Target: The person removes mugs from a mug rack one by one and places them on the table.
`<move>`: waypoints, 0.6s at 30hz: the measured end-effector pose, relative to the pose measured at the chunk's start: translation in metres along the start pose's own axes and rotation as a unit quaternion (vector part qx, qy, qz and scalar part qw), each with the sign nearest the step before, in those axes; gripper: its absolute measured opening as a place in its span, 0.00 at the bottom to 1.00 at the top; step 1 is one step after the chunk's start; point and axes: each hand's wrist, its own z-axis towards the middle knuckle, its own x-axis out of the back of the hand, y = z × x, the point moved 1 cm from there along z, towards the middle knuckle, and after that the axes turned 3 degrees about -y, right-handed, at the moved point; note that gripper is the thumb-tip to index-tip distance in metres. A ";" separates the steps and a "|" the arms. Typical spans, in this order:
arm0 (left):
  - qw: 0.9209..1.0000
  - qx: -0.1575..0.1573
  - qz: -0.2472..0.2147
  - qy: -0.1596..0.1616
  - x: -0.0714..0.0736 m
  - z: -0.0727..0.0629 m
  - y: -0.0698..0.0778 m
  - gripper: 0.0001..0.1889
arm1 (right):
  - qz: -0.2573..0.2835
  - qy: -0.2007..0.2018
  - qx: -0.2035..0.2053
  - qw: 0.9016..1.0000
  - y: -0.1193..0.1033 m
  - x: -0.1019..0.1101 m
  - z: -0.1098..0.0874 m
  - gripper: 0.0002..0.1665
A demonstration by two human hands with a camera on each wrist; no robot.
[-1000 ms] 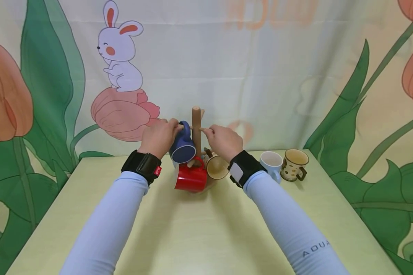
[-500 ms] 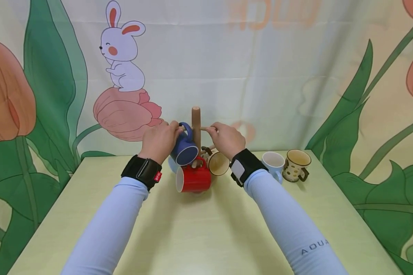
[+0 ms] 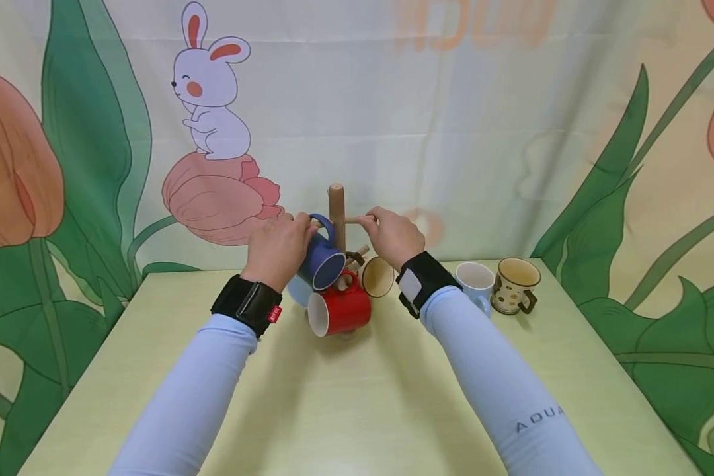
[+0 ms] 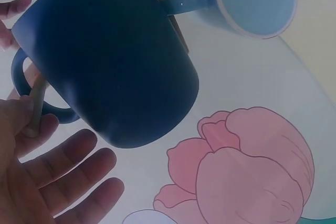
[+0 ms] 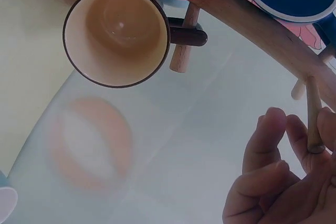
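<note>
A wooden mug tree [image 3: 336,205] stands on the table between both hands. My left hand [image 3: 278,248] pinches its upper left peg [image 4: 35,106] between thumb and index finger, the other fingers spread. From that peg a dark blue mug [image 3: 321,259] hangs tilted by its handle. My right hand [image 3: 395,237] pinches the bare upper right peg [image 5: 314,114]. Below hang a red mug [image 3: 348,311] in front, a beige mug [image 5: 115,35] with a dark handle on the right, and a light blue mug [image 4: 254,3], mostly hidden behind the blue one in the head view.
To the right, a light blue mug [image 3: 476,281] and a spotted beige mug [image 3: 516,285] stand upright on the table [image 3: 345,410]. Close behind the mug tree hangs a printed cloth [image 3: 476,152] with a rabbit and tulips.
The mug tree has turned slightly, both hands staying on the pegs. The blue and red mugs have swung rightward, the red one's mouth now showing more. More of the right peg shows.
</note>
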 end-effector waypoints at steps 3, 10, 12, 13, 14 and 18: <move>1.000 -0.002 0.013 0.002 0.001 -0.001 0.002 0.18 | 0.003 -0.001 -0.003 1.000 0.000 0.000 0.002 0.24; 1.000 0.006 0.020 0.005 0.003 -0.004 0.008 0.20 | 0.009 0.000 -0.006 1.000 -0.001 -0.001 0.005 0.21; 1.000 0.011 0.009 0.004 0.003 -0.005 0.008 0.20 | 0.008 0.000 -0.007 1.000 -0.001 -0.001 0.005 0.21; 1.000 0.013 0.004 0.004 0.003 -0.005 0.008 0.20 | 0.008 0.000 -0.007 1.000 -0.002 -0.001 0.005 0.21; 1.000 0.015 -0.002 0.004 0.002 -0.006 0.008 0.20 | 0.008 -0.001 -0.008 1.000 -0.002 -0.001 0.005 0.21; 1.000 0.018 -0.024 0.007 0.002 -0.008 0.006 0.19 | 0.000 0.001 -0.009 1.000 -0.002 -0.003 0.007 0.22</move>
